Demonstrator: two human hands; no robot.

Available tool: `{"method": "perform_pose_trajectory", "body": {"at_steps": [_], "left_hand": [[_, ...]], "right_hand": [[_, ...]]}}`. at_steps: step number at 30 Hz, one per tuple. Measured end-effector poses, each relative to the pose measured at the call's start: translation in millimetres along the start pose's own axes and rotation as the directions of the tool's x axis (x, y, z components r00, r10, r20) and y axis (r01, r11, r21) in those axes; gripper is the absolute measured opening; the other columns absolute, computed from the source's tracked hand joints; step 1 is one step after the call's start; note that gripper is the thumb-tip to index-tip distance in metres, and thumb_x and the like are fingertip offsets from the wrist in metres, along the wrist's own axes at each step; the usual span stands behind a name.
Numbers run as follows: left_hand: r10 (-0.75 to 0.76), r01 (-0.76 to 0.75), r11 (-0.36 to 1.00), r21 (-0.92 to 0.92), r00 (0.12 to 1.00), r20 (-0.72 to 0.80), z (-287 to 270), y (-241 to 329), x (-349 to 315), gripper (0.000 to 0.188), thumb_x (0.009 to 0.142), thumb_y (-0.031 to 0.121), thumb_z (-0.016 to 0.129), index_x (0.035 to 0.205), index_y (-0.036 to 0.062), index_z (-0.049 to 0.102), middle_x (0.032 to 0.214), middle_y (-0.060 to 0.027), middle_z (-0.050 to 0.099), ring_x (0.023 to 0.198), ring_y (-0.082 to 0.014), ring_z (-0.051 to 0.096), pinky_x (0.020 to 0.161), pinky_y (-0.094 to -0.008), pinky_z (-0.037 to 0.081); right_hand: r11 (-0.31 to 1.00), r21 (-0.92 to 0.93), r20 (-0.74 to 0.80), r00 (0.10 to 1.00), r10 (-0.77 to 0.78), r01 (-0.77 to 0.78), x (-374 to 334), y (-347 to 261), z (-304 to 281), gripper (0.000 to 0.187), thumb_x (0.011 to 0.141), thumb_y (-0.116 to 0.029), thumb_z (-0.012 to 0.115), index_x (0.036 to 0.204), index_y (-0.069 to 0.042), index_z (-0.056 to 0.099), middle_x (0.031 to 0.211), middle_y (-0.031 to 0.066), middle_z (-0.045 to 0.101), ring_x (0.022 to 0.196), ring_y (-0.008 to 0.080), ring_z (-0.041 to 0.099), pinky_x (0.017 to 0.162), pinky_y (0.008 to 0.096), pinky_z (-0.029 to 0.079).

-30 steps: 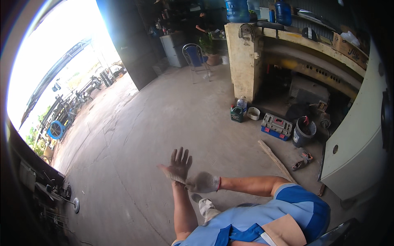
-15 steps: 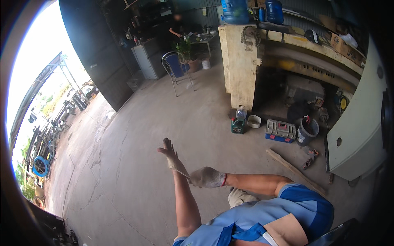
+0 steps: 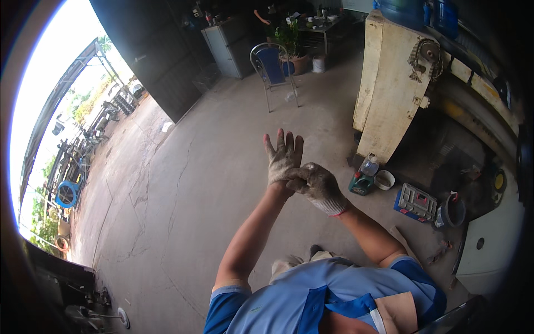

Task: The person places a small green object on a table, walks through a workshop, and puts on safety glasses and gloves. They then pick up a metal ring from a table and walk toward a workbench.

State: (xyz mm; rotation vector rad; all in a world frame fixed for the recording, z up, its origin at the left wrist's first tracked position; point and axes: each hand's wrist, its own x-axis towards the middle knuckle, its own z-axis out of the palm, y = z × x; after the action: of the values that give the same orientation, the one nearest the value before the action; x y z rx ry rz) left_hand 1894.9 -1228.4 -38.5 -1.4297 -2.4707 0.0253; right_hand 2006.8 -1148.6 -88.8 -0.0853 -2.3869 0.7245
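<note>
My left hand (image 3: 282, 158) is raised in front of me with its fingers spread, and it holds nothing. It wears a soiled whitish knit work glove (image 3: 279, 169) with reddish fingertips. My right hand (image 3: 320, 186), in a dirty grey glove with a ribbed, red-edged cuff, is closed at the base of the left one. Its fingers pinch the left glove on the thumb side; the exact grip is partly hidden behind the knuckles.
A blue chair (image 3: 272, 69) and a potted plant (image 3: 290, 42) stand ahead. To the right are a cream machine (image 3: 384, 83), a green jug (image 3: 360, 183), a white bowl (image 3: 384, 179), a toolbox (image 3: 416, 202) and a dark bucket (image 3: 451, 210). Cracked concrete floor (image 3: 183, 206) stretches left toward a bright doorway.
Both hands have moved up and to the right in the picture. My right hand has shifted from the left wrist to the base of the left thumb. The view has turned left.
</note>
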Motion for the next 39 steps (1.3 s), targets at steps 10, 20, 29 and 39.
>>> {"method": "perform_pose_trajectory", "body": {"at_steps": [10,20,29,39], "left_hand": [[0.317,-0.351,0.903,0.248,0.934,0.166,165.8,-71.4,184.9,0.074,0.086,0.053,0.048,0.144,0.0084,0.036,0.147,-0.0142,0.039,0.144,-0.0358,0.023,0.114,-0.0661,0.005],[0.559,-0.326,0.782,-0.53,0.744,0.367,283.7,-149.0,435.7,0.053,0.077,0.049,0.068,0.122,0.0219,0.061,0.122,-0.0084,0.06,0.12,-0.0285,0.052,0.099,-0.0459,0.035],[0.637,-0.542,0.771,-0.335,0.646,0.42,333.2,-147.1,670.9,0.053,0.083,0.052,0.061,0.125,0.0199,0.06,0.124,-0.0087,0.061,0.12,-0.0317,0.052,0.105,-0.06,0.028],[0.559,-0.581,0.734,-0.351,0.811,-0.174,442.5,-140.5,932.7,0.048,0.083,0.044,0.058,0.118,0.0106,0.06,0.118,-0.0079,0.059,0.128,-0.0304,0.041,0.111,-0.0601,0.021]], "right_hand": [[0.675,0.321,0.676,0.66,0.327,-0.664,165.5,177.6,62.3,0.02,0.09,-0.022,0.068,0.101,-0.006,0.066,0.084,0.0065,0.066,0.072,0.0152,0.059,0.068,0.033,0.048],[0.798,-0.085,0.317,0.743,0.59,-0.597,358.0,301.6,84.3,0.042,0.087,-0.044,0.066,0.103,-0.006,0.065,0.101,0.0159,0.067,0.098,0.033,0.064,0.085,0.0398,0.049],[0.795,-0.05,0.117,0.787,0.606,-0.605,457.2,504.9,103.0,0.034,0.087,-0.034,0.067,0.104,-0.004,0.063,0.093,0.0158,0.067,0.086,0.0301,0.065,0.078,0.0398,0.051],[0.719,-0.038,0.453,0.63,0.631,-0.694,635.5,729.7,78.5,0.052,0.088,-0.047,0.063,0.108,0.001,0.06,0.084,0.0216,0.067,0.082,0.0363,0.067,0.073,0.0433,0.053]]}}
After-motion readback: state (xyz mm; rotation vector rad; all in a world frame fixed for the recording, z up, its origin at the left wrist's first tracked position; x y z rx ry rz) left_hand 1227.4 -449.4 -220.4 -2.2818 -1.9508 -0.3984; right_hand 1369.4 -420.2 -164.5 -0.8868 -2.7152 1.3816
